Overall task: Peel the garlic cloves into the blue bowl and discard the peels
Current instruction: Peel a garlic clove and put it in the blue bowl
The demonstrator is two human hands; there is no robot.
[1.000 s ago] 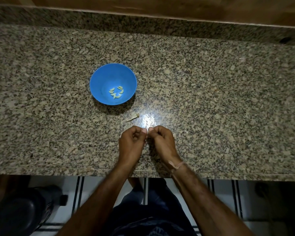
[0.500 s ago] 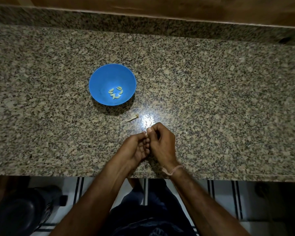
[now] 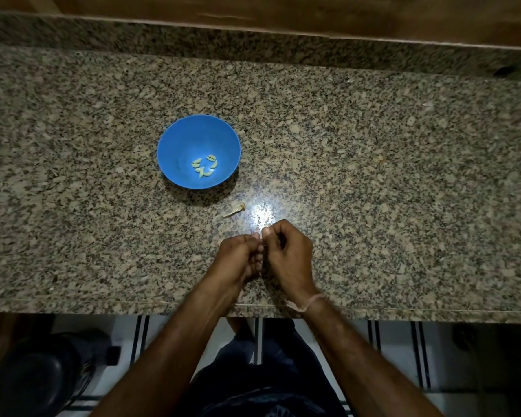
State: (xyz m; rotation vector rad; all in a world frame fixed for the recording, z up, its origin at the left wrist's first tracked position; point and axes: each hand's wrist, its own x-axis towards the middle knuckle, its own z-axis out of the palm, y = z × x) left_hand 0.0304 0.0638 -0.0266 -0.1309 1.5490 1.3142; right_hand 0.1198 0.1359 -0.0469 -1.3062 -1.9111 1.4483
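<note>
Both hands are brought together on the near side of the blue bowl (image 3: 178, 139), just past the counter's front edge. The left hand (image 3: 238, 257) and the right hand (image 3: 289, 254) are curled, and their fingertips are pressed against each other in a tight pinch. What is pinched is hidden between the tips; it is judged to be a garlic clove being stripped of its skin. A handful of pale peeled cloves (image 3: 205, 167) is seen lying at the bottom of the bowl, so a good part of the peeling is taken as done. One dry scrap of peel (image 3: 234, 210) is left on the granite counter (image 3: 388, 176), between the bowl and the hands, beside a bright patch of glare. No unpeeled cloves are to be made out anywhere around the bowl, so the one in hand may well be the last, though that cannot be confirmed. Left to do: the clove is to be dropped into the bowl, and the loose peel is to be gathered and thrown away. No bin is shown near the bowl.
</note>
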